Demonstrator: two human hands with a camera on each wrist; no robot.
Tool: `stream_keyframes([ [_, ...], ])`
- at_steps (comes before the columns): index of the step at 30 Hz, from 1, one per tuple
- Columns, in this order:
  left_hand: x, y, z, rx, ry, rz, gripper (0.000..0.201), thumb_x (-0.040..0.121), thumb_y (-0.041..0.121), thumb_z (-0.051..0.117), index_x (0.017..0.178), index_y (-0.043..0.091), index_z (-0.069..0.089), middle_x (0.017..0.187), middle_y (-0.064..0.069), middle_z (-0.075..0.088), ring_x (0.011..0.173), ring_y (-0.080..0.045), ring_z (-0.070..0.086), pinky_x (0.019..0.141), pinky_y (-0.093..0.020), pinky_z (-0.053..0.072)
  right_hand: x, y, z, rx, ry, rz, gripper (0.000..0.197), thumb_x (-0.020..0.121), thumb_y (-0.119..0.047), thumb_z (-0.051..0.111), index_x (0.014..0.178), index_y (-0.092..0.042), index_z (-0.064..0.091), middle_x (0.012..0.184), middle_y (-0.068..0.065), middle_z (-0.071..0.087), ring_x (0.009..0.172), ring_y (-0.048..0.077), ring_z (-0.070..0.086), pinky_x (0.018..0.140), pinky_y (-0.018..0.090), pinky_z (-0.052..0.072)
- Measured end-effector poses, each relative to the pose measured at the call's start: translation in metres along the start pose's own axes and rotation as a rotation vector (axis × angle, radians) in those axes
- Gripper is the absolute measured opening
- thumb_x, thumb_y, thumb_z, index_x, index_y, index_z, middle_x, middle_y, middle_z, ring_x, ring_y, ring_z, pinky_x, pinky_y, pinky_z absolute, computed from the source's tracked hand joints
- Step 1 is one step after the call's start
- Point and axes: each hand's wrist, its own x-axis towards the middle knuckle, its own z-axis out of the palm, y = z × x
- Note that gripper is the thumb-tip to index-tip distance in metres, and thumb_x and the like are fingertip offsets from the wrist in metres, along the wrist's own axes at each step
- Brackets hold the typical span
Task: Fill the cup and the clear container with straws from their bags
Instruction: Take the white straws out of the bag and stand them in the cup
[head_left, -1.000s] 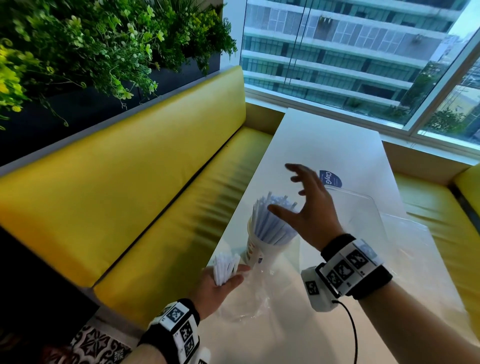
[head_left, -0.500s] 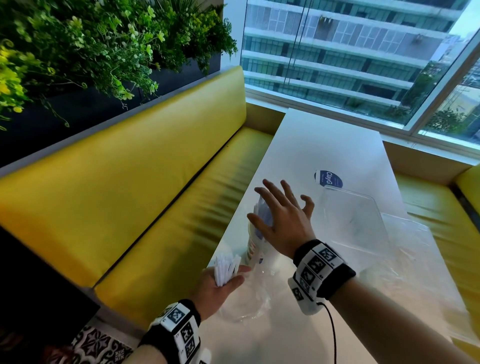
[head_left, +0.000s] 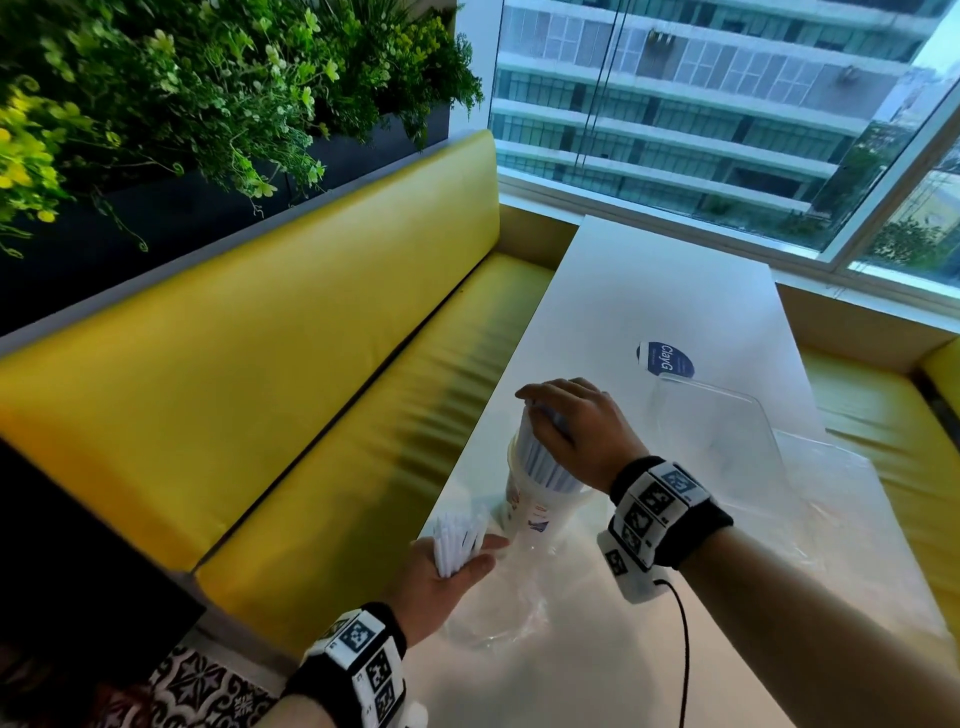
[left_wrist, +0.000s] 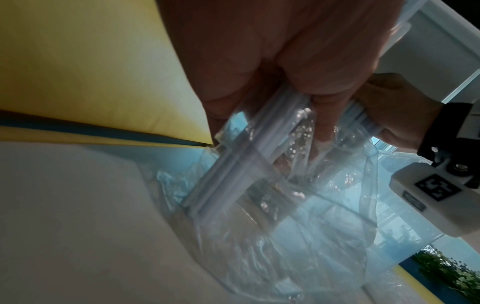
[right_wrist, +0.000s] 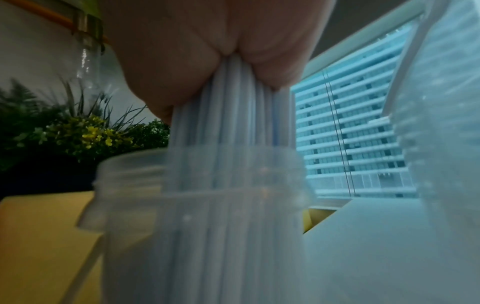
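White straws (head_left: 545, 457) | right hand (head_left: 582, 431) now gripping them | cup (head_left: 540, 512)

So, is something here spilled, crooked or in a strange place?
Nothing is spilled. The white straws lean to one side in the white paper cup, gathered under the right hand. The left hand holds another bundle. The clear plastic container looks empty.

Daylight floods in through the window (head_left: 727, 130) at 1 o'clock, leaving pale glare on the table (head_left: 649, 291). The plants (head_left: 182, 88) at 11 o'clock stay shadowed. Straight lines bow toward the edges. Both wrist views are dim, soft and blurred up close.
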Motion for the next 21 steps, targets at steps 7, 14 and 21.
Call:
stream_keyframes([
  [7,-0.001,0.000,0.003,0.052,0.017,0.055,0.038,0.086,0.002,0.069,0.077,0.038,0.063,0.060,0.048,0.057,0.071,0.022,0.060,0.063,0.001,0.043,-0.013,0.000,-0.011,-0.389,-0.217,-0.032,0.060,0.099,-0.057,0.011,0.150,-0.035,0.033,0.155,-0.016,0.038,0.147,0.013,0.028,0.106,0.051,0.015],
  [14,0.002,-0.002,0.001,-0.015,0.056,0.023,0.057,0.085,0.008,0.072,0.076,0.065,0.068,0.083,0.034,0.071,0.084,0.008,0.068,0.075,-0.007,0.049,-0.042,-0.059,-0.036,0.122,0.087,-0.271,0.035,0.099,-0.034,0.050,0.128,-0.017,0.063,0.128,-0.001,0.063,0.116,0.017,0.058,0.097,0.033,0.042],
  [21,-0.001,-0.010,0.004,0.010,0.000,-0.042,0.035,0.077,0.008,0.079,0.104,0.021,0.060,0.065,0.040,0.063,0.077,0.029,0.055,0.068,-0.001,0.045,-0.077,-0.065,0.024,0.398,-0.345,0.017,0.058,0.071,-0.043,0.084,0.123,-0.034,0.060,0.105,-0.012,0.057,0.079,-0.003,0.051,0.076,0.014,0.044],
])
